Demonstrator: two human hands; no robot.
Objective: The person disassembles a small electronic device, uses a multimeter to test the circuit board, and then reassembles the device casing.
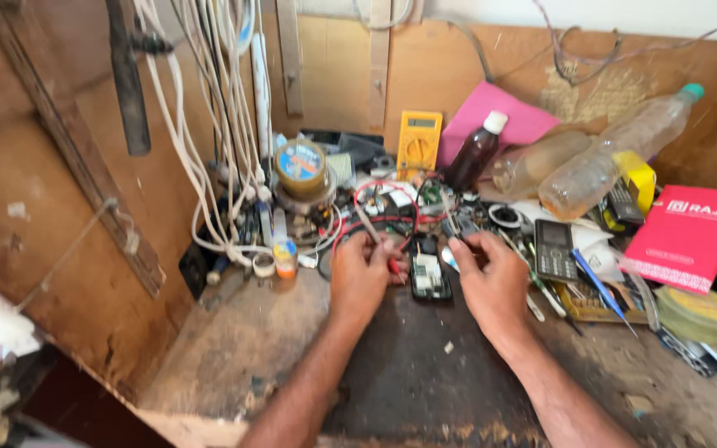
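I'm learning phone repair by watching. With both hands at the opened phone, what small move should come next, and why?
Probably lower the probe tip in the left hand onto the opened phone. The board lies bare between both hands, the right hand sits beside it, and the tip seems just short of the board.

A worn wooden workbench carries an opened phone, a yellow multimeter and 2 plastic bottles.

Both hands work over a small opened black phone with bare circuit board on the dark worn bench; left hand pinches a red-tipped probe, right hand grips a thin metal tool. Yellow boxy multimeter behind.
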